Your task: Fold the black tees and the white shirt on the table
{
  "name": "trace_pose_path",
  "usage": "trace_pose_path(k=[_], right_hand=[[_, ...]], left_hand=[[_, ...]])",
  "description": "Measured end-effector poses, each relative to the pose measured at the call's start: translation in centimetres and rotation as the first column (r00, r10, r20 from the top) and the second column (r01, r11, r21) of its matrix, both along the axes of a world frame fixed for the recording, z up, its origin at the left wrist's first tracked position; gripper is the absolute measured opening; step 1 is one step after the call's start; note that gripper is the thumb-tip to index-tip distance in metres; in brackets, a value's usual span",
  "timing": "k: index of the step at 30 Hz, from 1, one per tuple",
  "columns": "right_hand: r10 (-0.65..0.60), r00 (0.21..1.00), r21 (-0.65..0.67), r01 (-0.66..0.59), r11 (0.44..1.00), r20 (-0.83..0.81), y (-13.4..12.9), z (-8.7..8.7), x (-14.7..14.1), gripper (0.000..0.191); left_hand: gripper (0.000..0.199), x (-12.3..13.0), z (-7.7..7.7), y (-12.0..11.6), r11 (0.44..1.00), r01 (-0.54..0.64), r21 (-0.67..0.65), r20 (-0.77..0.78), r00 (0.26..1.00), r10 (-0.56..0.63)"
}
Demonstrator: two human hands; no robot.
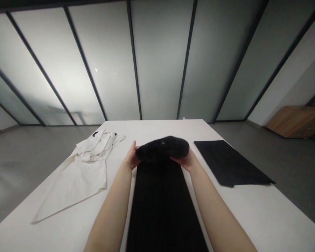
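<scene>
The left hand [131, 156] and right hand [185, 160] grip the rolled end of a black garment [162, 148], its tiny logo [162, 142] unreadable.

Near end of the black garment [161, 210] cut off by the bottom edge, along with both forearms. Its rolled far end [162, 148] too dark and soft for any folds to show; small pale mark on the roll [162, 142] too small to read. Fingers of the left hand [131, 156] and right hand [185, 161] partly hidden by the roll. Dark scrap [96, 133] mostly hidden beneath the white cloth [81, 178], its kind unclear. Wooden cabinet [296, 121] cut off by the right edge, fittings blurred.
</scene>
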State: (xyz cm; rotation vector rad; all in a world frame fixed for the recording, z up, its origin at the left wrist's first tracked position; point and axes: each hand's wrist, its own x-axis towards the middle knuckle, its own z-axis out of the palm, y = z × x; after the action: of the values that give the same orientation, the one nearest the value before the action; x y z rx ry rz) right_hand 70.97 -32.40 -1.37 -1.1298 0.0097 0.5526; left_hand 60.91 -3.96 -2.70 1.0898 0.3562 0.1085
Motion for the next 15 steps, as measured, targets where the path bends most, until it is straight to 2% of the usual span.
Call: trace_pose_path(k=[2,5,6,8,9,11,13,15], right_hand=[[0.051,0.997,-0.134,-0.059,0.989,-0.062,0.0,-0.7,-0.1,0.032],[0.074,0.994,-0.193,-0.087,0.977,-0.078,0.0,-1.4,-0.5,0.016],[0.078,0.994,-0.202,-0.091,0.975,-0.07,0.0,-1.4,-0.7,0.02],[0.1,0.994,-0.232,-0.108,0.967,-0.049,-0.2,-1.2,-1.0,0.045],[0.119,0.992,-0.248,-0.124,0.961,-0.037,-0.3,-1.1,-1.0,0.059],[0.163,0.987,-0.283,-0.159,0.946,-0.007,-0.6,-0.9,-1.0,0.079],[0.176,0.984,-0.337,-0.154,0.929,0.037,-0.5,-1.1,-1.0,0.087],[0.139,0.98,-0.388,-0.074,0.919,0.142,0.0,-1.4,-0.9,0.087]], left_hand=[[0.056,-0.1,-0.6,0.4,0.979,0.043,0.2,-0.156,0.988,-0.011],[0.047,0.1,-1.5,0.3,0.957,0.02,0.288,-0.198,0.979,0.039],[0.044,0.2,-1.7,0.1,0.955,0.008,0.298,-0.197,0.979,0.054],[0.039,0.3,-1.8,-0.3,0.953,-0.012,0.304,-0.193,0.978,0.074],[0.042,0.3,-1.9,-0.4,0.953,-0.02,0.303,-0.19,0.978,0.081],[0.066,0.2,-2.0,-0.5,0.958,-0.019,0.286,-0.192,0.978,0.077],[0.093,0.1,-2.1,-0.5,0.962,0.002,0.273,-0.206,0.977,0.056],[0.101,0.2,-2.2,-0.6,0.95,-0.009,0.311,-0.187,0.98,0.071]])
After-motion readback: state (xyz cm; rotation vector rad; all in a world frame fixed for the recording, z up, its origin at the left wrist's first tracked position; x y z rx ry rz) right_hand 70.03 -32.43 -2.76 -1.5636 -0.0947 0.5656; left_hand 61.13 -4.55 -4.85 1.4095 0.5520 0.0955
